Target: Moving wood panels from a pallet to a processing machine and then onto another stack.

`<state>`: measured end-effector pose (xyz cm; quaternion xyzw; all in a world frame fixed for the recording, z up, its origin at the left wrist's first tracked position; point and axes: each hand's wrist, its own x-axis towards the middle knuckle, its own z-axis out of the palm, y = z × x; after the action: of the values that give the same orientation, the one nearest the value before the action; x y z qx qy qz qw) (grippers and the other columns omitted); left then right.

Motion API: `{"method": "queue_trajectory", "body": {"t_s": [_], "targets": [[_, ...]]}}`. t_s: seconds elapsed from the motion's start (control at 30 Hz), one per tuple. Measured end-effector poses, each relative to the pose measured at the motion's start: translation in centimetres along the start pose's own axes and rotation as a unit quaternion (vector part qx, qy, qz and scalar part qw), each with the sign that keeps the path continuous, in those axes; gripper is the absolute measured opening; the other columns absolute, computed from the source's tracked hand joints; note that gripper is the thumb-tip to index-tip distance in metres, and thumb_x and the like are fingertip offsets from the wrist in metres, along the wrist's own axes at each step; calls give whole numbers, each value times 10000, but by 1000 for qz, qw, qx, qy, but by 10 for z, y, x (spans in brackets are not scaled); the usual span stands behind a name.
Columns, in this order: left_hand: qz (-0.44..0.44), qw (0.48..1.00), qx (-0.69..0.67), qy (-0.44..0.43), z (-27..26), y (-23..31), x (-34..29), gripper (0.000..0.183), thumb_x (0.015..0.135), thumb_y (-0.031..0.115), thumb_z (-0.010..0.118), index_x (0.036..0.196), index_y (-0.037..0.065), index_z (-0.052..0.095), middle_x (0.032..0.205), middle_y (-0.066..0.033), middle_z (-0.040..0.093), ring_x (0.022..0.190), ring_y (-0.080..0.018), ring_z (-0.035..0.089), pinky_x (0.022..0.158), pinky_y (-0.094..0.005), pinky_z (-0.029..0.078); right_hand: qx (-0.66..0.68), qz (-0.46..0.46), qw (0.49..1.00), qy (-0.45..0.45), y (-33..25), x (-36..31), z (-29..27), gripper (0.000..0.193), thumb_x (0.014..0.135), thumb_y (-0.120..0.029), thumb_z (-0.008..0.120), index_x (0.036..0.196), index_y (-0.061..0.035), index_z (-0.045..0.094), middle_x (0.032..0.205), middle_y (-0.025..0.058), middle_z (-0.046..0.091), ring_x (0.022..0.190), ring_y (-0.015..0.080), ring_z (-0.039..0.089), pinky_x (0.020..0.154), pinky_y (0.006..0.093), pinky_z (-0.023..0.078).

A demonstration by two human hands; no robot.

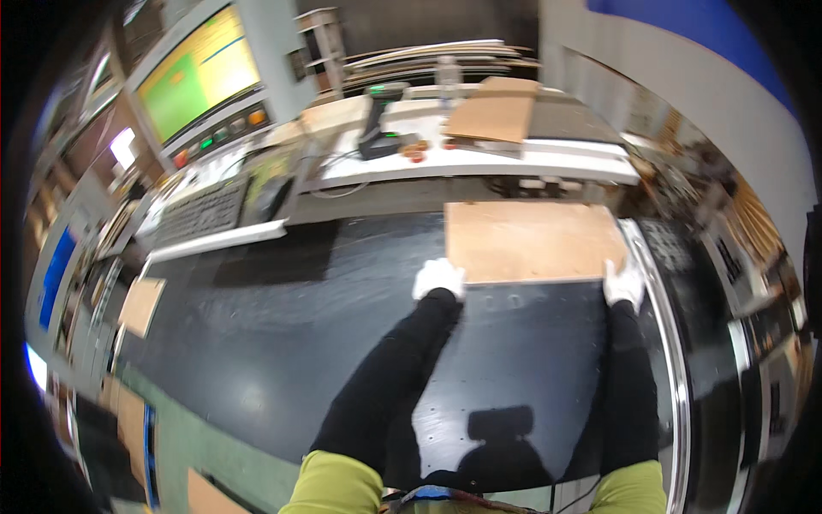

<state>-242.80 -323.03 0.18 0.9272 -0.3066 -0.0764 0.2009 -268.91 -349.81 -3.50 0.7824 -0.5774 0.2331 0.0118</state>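
A flat rectangular light-brown board (pixel 531 242) lies at the far right part of a glossy black table (pixel 282 343). My left hand (pixel 439 279), in a white glove, is at the board's near left corner. At the near right corner, my right hand (pixel 625 284), gloved in white too, grips the edge beside a metal rail (pixel 659 321). The fingers of both hands are closed about the board's edges, partly hidden and slightly blurred. Both arms reach forward in black sleeves.
Behind the table, a white shelf bears a handheld scanner (pixel 377 120) in its stand and a cardboard piece (pixel 494 111). At the left stand a keyboard (pixel 203 210) and a lit screen (pixel 201 73). A small board piece (pixel 142 306) rests on the table's left edge.
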Motion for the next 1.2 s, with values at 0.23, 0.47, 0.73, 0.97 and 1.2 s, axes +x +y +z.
{"method": "queue_trajectory", "body": {"t_s": [0.23, 0.47, 0.73, 0.97, 1.2], "targets": [[-29, 997, -69, 14, -22, -40, -82, 371, 889, 349, 492, 1035, 14, 555, 1072, -237, 561, 964, -389, 589, 844, -467, 474, -31, -7, 999, -6, 9, -21, -21, 668, 889, -576, 429, 1137, 23, 591, 1090, 293, 599, 1001, 430, 588, 857, 483, 469], [-73, 994, -72, 23, -94, -185, -225, 441, 876, 399, 493, 1154, 57, 504, 1035, -234, 561, 949, -397, 581, 823, -476, 471, 122, -146, 969, -158, -41, -130, -48, 440, 891, -371, 512, 922, 49, 638, 916, 248, 629, 870, 374, 610, 767, 435, 465], [-358, 888, -74, 279, -142, -376, -400, 625, 786, 357, 688, 1279, 26, 493, 1142, -189, 579, 1061, -318, 579, 899, -382, 480, 192, -398, 879, -182, -221, -329, -108, 241, 870, -260, 552, 849, -20, 554, 855, 204, 565, 761, 399, 580, 668, 474, 470], [-239, 399, -719, 517, -169, -555, -393, 326, 878, 20, 566, 1200, 6, 518, 1133, -105, 617, 1014, -250, 613, 894, -416, 506, 192, -435, 848, -233, -383, -490, -137, 245, 869, -270, 570, 860, -29, 527, 829, 214, 566, 718, 398, 586, 637, 481, 471], [-362, 880, -181, 250, -275, -653, -325, 781, 763, 396, 673, 1346, 31, 302, 1402, -311, 305, 1212, -460, 424, 1005, -472, 381, 208, -388, 844, -305, -554, -585, -131, 377, 879, -383, 542, 1035, -41, 566, 993, 214, 623, 882, 395, 618, 767, 475, 493]]}}
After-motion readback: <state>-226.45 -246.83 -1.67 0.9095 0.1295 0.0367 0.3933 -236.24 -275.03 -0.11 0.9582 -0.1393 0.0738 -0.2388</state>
